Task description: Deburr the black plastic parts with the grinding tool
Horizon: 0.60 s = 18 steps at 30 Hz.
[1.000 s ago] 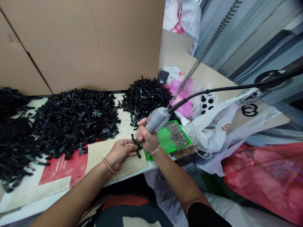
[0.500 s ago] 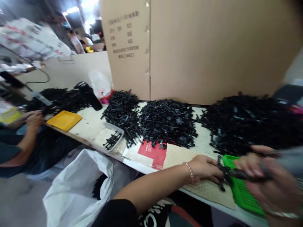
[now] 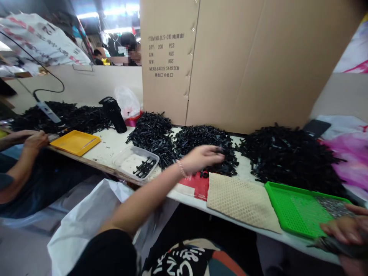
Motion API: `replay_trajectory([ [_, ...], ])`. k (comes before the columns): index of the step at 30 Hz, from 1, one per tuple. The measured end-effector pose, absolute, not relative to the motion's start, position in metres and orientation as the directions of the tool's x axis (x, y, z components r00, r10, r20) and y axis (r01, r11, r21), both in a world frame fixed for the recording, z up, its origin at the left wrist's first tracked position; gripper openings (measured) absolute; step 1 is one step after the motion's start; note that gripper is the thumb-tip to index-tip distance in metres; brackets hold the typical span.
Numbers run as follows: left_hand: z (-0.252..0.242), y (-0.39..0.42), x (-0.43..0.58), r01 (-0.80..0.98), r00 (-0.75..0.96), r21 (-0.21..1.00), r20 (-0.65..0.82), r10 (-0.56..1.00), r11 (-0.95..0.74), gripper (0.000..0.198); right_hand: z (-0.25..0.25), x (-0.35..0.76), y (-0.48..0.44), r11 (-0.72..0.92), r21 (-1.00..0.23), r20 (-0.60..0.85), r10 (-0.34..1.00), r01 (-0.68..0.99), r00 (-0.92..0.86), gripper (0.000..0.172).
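My left hand (image 3: 203,158), with a bracelet at the wrist, reaches over the middle pile of black plastic parts (image 3: 198,140). Its fingers are smeared by motion, and something dark shows at the fingertips. At the lower right edge, my right hand (image 3: 345,230) is wrapped round a dark, blurred electric screwdriver (image 3: 330,244), partly out of view. This tool points left, near the front corner of the green tray (image 3: 283,199), which holds many small metal screws (image 3: 335,207). Between the hands lies a beige textured mat (image 3: 241,201).
Other black heaps lie at right (image 3: 290,157) and left (image 3: 152,130). A clear plastic box (image 3: 125,163) holds several black parts. Left are a yellow tray (image 3: 75,142), a black bottle (image 3: 114,115) and a co-worker's hands (image 3: 34,140). Tall cardboard (image 3: 230,65) stands behind; a white sack (image 3: 74,226) is below.
My left hand has moved from the mat, where it held a black part, leftward to the middle pile. My right hand has drawn the screwdriver away to the lower right. The view has shifted.
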<state>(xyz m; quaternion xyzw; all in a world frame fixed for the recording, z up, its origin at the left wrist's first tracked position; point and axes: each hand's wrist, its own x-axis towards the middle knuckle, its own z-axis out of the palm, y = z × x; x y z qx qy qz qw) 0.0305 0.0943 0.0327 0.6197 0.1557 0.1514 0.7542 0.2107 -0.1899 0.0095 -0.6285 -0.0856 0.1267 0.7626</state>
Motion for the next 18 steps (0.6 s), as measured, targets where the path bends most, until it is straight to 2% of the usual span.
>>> replay_trajectory([
  [2, 0.039, 0.145, -0.027, 0.023, 0.793, 0.987, 0.077, 0.604, -0.157, 0.035, 0.015, 0.198, -0.187, 0.194, -0.978, -0.014, 0.316, -0.079, 0.949, 0.054],
  [3, 0.04, 0.168, -0.056, 0.145, 0.722, 0.926, 0.141, 0.677, -0.348, 0.034, 0.018, 0.191, -0.184, 0.193, -0.978, -0.013, 0.326, -0.08, 0.945, 0.054],
  [4, 0.04, 0.188, -0.083, 0.302, 0.656, 0.803, 0.216, 0.723, -0.514, 0.033, 0.019, 0.184, -0.182, 0.185, -0.979, -0.016, 0.336, -0.083, 0.942, 0.055],
  [5, 0.039, 0.204, -0.109, 0.461, 0.621, 0.621, 0.285, 0.73, -0.634, 0.031, 0.021, 0.178, -0.179, 0.18, -0.98, -0.017, 0.352, -0.086, 0.936, 0.055],
  [6, 0.037, 0.217, -0.131, 0.583, 0.606, 0.432, 0.333, 0.722, -0.689, 0.031, 0.022, 0.171, -0.177, 0.179, -0.98, -0.016, 0.368, -0.088, 0.93, 0.055],
  [8, 0.031, 0.231, -0.167, 0.69, 0.662, 0.106, 0.309, 0.683, -0.716, 0.032, 0.023, 0.16, -0.173, 0.178, -0.98, -0.01, 0.402, -0.089, 0.915, 0.055],
  [10, 0.024, 0.233, -0.19, 0.677, 0.73, -0.095, 0.216, 0.648, -0.73, 0.033, 0.025, 0.153, -0.171, 0.18, -0.98, -0.004, 0.431, -0.09, 0.902, 0.053],
  [14, 0.013, 0.228, -0.204, 0.576, 0.816, -0.269, 0.121, 0.566, -0.772, 0.035, 0.031, 0.146, -0.168, 0.15, -0.983, -0.026, 0.434, -0.101, 0.9, 0.054],
  [18, 0.008, 0.228, -0.204, 0.464, 0.883, -0.296, 0.085, 0.461, -0.835, 0.035, 0.039, 0.145, -0.162, 0.114, -0.986, -0.058, 0.427, -0.118, 0.902, 0.052],
])
